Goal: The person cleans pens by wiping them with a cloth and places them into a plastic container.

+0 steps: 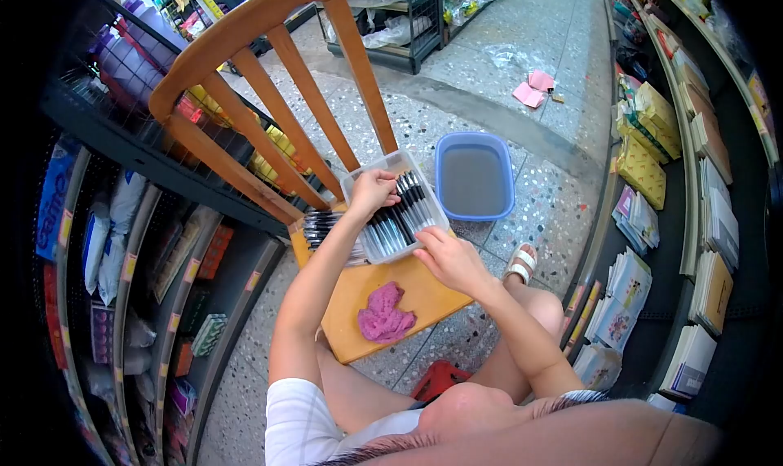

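A clear plastic box (377,252) full of black-and-clear pens (410,201) rests on the seat of a wooden chair (440,299). My left hand (373,193) reaches over the box's far left side, its fingers closed on pens at their upper ends. At the near right corner, my right hand (453,258) grips the box's edge, thumb and fingers at the rim. More pens (320,228) lie in a row on the seat, left of the box and partly behind my left forearm. A crumpled pink cloth (386,312) lies near the front of the seat.
A blue basin (475,176) of greyish water stands on the floor right of the chair. Shelves of notebooks (714,209) run along the right, with shelves of packaged goods (122,221) on the left. Pink paper (534,89) lies on the floor ahead.
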